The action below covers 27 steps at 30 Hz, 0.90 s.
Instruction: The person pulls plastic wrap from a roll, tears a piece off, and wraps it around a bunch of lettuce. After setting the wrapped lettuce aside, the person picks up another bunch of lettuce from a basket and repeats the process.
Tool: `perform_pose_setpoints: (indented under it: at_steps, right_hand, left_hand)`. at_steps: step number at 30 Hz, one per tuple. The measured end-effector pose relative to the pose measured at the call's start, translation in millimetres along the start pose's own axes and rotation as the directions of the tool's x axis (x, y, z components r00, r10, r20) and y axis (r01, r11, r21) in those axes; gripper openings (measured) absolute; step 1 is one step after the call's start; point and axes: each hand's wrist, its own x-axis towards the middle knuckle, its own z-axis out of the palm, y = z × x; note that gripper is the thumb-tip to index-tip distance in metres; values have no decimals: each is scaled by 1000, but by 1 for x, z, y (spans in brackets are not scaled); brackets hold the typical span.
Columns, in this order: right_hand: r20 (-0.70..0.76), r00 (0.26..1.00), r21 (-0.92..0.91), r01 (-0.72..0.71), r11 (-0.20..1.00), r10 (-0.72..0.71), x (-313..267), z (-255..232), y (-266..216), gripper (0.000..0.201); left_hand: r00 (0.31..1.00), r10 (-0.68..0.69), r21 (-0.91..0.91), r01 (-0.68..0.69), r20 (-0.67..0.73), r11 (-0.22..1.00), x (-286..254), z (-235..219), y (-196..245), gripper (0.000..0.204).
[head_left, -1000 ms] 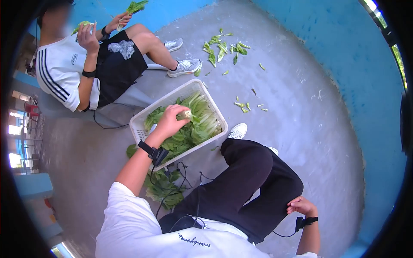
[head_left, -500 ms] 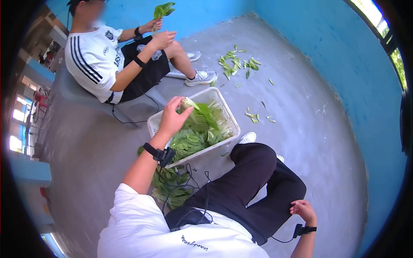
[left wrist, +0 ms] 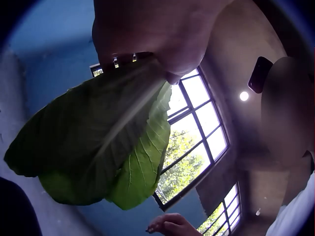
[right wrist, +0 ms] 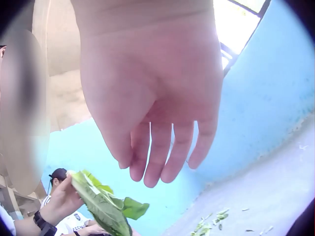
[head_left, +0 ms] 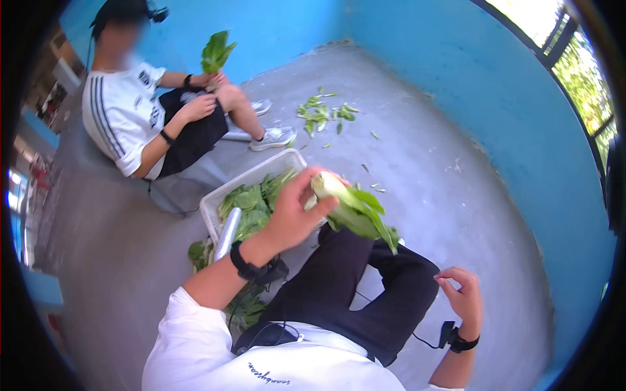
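Observation:
In the head view my left hand [head_left: 293,208] grips a leafy green vegetable [head_left: 355,212] by its pale cut stem end, over my lap. Its broad leaves point away to the right. From the left wrist, the leaves [left wrist: 98,142] hang below the palm, and the fingers are mostly hidden behind them. My right hand [head_left: 462,293] is beside my right knee, apart from the vegetable. In the right wrist view that hand [right wrist: 157,98] shows its palm, with fingers loosely bent and nothing held. A white plastic basket [head_left: 251,171] with more greens [head_left: 251,202] stands beyond my left arm.
Another person [head_left: 124,111] sits on a grey chair [head_left: 163,192] across the basket, holding a leafy vegetable [head_left: 216,52]. Trimmed leaves [head_left: 316,116] lie scattered on the concrete floor [head_left: 450,195]. More leaves [head_left: 248,309] lie under my left arm. A blue wall [head_left: 443,78] runs behind.
My left hand has lifted the vegetable out from over the basket and brought it right, toward my lap. The right hand stays by the knee. The other person has lowered their hands.

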Motion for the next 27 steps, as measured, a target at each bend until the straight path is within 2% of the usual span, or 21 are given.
perform_pose_setpoints:
  at_steps: [3,6,9,12,13,16,17,21,24,27]
  right_hand:
    - [-140,986,-61,83,995,-91,-6,5,-27,9]
    - [-284,923,-60,252,966,-259,-9,10,-31,13]
    - [-398,857,-65,330,942,-328,-8,15,-36,24]
    - [-359,886,-27,305,952,-294,-6,23,-42,36]
    - [-312,893,-48,327,944,-325,-8,27,-35,42]
    - [-282,897,-44,341,939,-339,-18,44,-8,41]
    - [-305,876,-92,364,927,-374,-20,46,-4,36]
    - [-312,906,-91,272,958,-287,-25,49,-5,31]
    - [-333,876,-153,316,936,-350,-25,47,-3,29]
    - [-115,939,-137,307,942,-323,-28,36,-4,33]
  left_hand:
    - [992,-52,-147,69,115,987,-8,54,5,35]
    - [955,-93,-123,132,283,984,-15,91,-6,40]
    - [929,-128,26,127,347,992,-21,117,-11,40]
    - [914,-149,141,102,376,985,-26,139,-14,39]
    - [906,-153,166,93,395,982,-29,142,-16,39]
    - [898,-169,222,83,406,972,-34,152,-26,42]
    - [898,-180,243,85,403,966,-36,154,-27,42]
    - [881,-213,304,85,421,949,-42,161,-28,41]
    - [875,-238,322,101,421,941,-43,164,-26,41]
    - [861,-134,343,-49,491,938,-42,161,-25,43]
